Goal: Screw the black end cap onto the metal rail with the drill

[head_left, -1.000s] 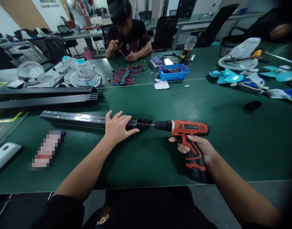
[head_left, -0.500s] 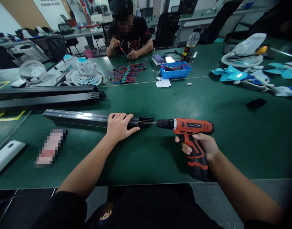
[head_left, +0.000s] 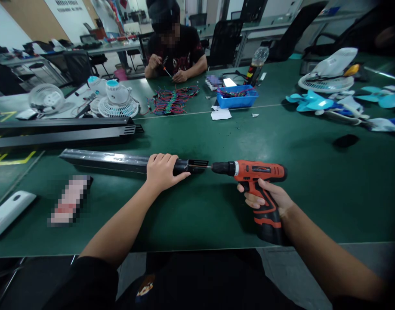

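A long black bar-shaped housing (head_left: 110, 160) lies on the green table, its slotted end pointing right. My left hand (head_left: 162, 172) is wrapped over it near that end, pressing it against the tabletop. In my right hand (head_left: 275, 197) is a red and black cordless drill (head_left: 260, 171), gripped by its handle with a finger around the trigger. The drill lies level, its chuck (head_left: 221, 168) facing left. Its thin bit (head_left: 209, 167) reaches into the slotted end of the housing; the tip is hidden there.
More black housings (head_left: 62, 133) lie at the left, behind a phone (head_left: 71, 200) and a white casing (head_left: 10, 215). Fan parts (head_left: 116, 99), tangled wires (head_left: 173, 99) and a blue bin (head_left: 238, 98) stand farther back. Opposite, a person (head_left: 174, 47) holds a screwdriver.
The view has shifted very slightly. Both hands, the drill and the housing keep nearly the same places, with the bit still at the slotted end.
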Tool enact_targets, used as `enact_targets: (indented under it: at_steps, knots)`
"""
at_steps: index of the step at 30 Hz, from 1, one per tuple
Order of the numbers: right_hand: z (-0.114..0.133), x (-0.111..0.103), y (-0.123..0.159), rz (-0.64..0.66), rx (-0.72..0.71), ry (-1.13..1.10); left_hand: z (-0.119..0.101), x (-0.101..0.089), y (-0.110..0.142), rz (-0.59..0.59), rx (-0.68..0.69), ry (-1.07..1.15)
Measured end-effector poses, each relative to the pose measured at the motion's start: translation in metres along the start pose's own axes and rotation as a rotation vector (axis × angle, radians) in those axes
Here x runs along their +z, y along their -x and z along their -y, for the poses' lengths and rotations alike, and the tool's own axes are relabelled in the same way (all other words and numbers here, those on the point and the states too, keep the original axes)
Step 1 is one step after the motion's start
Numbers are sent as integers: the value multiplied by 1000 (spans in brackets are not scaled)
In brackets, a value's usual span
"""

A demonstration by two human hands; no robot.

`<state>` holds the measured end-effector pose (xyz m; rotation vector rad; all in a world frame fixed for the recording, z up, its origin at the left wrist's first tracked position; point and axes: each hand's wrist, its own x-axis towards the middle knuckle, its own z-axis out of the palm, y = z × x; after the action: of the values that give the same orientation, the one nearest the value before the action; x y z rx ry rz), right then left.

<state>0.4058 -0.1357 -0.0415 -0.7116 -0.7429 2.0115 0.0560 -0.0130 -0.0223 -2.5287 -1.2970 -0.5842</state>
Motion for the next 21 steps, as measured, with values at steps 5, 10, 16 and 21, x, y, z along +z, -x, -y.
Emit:
enact_targets:
  at_steps: [5,10,16,21]
  knots:
    - [0,5,0,-28,-36,-2,-1,0,-1,4,1,-10]
    - [0,6,0,-43,-19,-9,-2,0,0,-3,-8,-12]
    - [-1,3,1,-42,-12,-18,-3,-1,0,-1,-18,4]
    - [-3,1,1,-40,-8,-50,-3,-2,0,17,-16,5]
